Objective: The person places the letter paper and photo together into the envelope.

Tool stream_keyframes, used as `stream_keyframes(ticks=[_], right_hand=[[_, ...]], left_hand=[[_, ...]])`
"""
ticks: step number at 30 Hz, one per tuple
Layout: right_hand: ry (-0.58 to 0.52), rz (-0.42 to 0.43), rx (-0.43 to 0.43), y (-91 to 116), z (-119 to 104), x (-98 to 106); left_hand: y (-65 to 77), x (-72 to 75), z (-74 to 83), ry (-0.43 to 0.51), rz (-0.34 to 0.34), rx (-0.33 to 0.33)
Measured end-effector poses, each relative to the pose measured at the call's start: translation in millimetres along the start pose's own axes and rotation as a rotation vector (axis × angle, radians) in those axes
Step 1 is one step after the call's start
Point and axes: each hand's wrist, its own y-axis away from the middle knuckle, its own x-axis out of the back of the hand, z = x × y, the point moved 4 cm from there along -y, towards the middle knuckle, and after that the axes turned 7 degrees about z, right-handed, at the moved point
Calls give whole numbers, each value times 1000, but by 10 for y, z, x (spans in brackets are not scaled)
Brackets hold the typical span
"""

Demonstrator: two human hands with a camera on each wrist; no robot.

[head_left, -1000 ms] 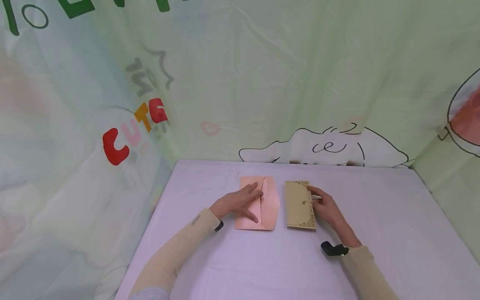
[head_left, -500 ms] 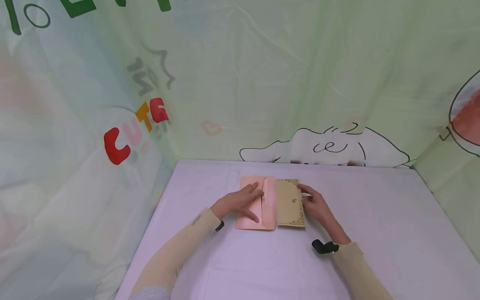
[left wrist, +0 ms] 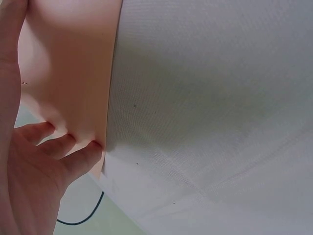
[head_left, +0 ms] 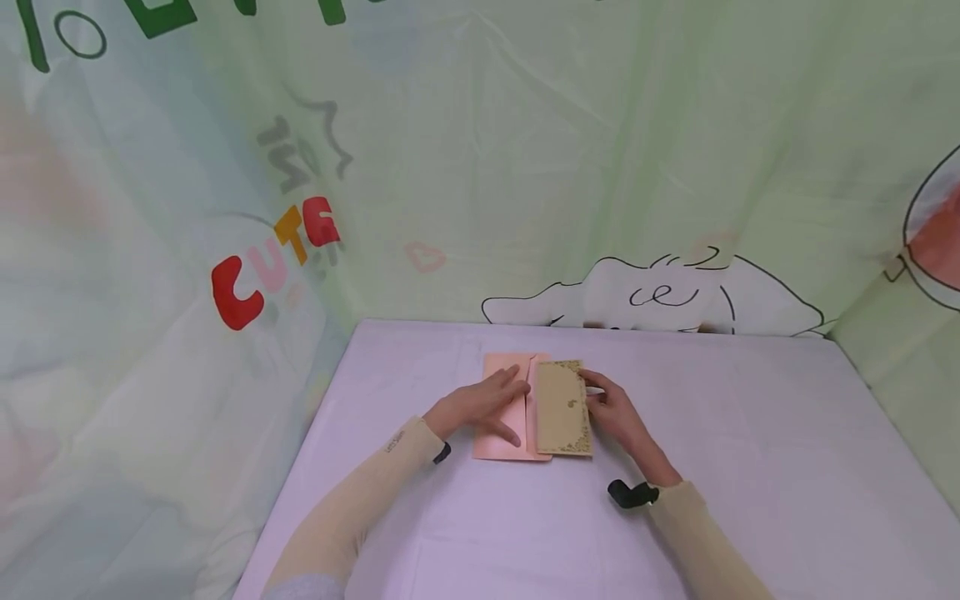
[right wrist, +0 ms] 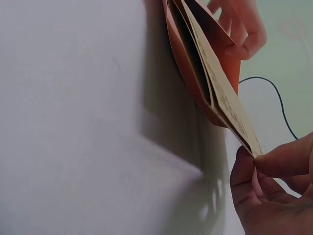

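Observation:
In the head view, a pink envelope [head_left: 497, 365] lies on the table with its flap side toward the right. My left hand [head_left: 478, 405] rests on it with fingers spread; in the left wrist view, fingertips [left wrist: 93, 149] touch the envelope's surface. A tan folded card [head_left: 558, 408] with brown ornamental corners overlaps the envelope's flap. My right hand [head_left: 618, 418] pinches the card's right edge between thumb and fingers. Seen from the right wrist, the folded card [right wrist: 234, 110] is slightly parted into layers and tilted above the orange-looking flap [right wrist: 188, 81].
A pale lilac cloth covers the table [head_left: 480, 533]. Behind and to the left hangs a printed curtain [head_left: 480, 167] with letters and drawings. Black wrist straps show at both cuffs, with a dark device [head_left: 632, 494] at the right one.
My right hand has slid the card leftward, from beside the envelope to over its flap. My left hand stays in place on the envelope.

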Motion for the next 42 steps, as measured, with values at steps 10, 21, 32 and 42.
stream_keyframes(ticks=[10, 21, 32, 42], right_hand=[[11, 1, 8, -62, -63, -128], [20, 22, 38, -71, -65, -143], [16, -1, -5, -103, -138, -358], [-21, -74, -57, -102, -196, -553]], left_hand=[[-31, 26, 5, -28, -14, 25], [-44, 70, 3, -29, -8, 16], [-55, 4, -11, -27, -5, 5], [-45, -29, -28, -41, -5, 2]])
